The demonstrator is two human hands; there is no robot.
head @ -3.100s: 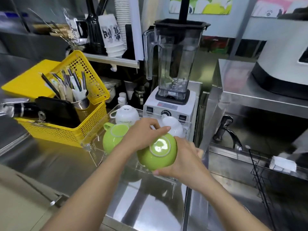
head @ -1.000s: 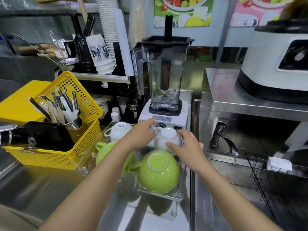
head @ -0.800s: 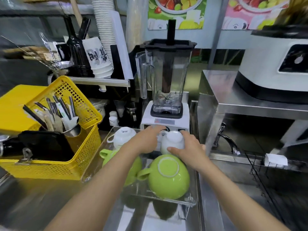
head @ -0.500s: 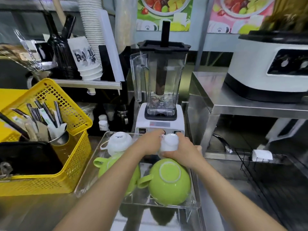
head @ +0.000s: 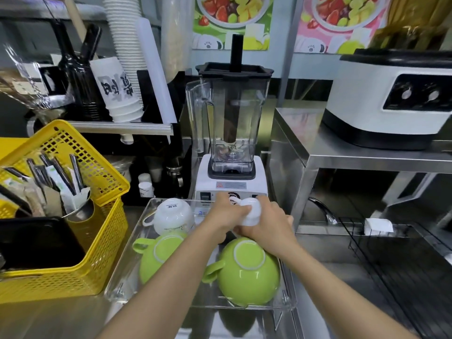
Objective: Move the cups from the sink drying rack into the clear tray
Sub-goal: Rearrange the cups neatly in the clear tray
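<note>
The clear tray [head: 288,307] lies on the steel counter in front of the blender. Upside down in it rest a green cup [head: 249,272] at the near right, a second green cup [head: 154,255] at the near left and a white cup [head: 171,215] at the far left. A small white cup [head: 250,211] is at the tray's far right, gripped from both sides by my left hand [head: 226,214] and my right hand [head: 269,223]. The black wire drying rack [head: 391,255] over the sink shows no cups.
A blender [head: 231,133] stands right behind the tray. A yellow basket [head: 97,231] with cutlery and a black tray sits left of it. A white machine [head: 391,99] rests on a raised steel shelf at right, with a tap [head: 322,211] below.
The large green cup has been let go and rests in the tray. Both hands moved to the small white cup at the far right and closed on it; the view has shifted closer.
</note>
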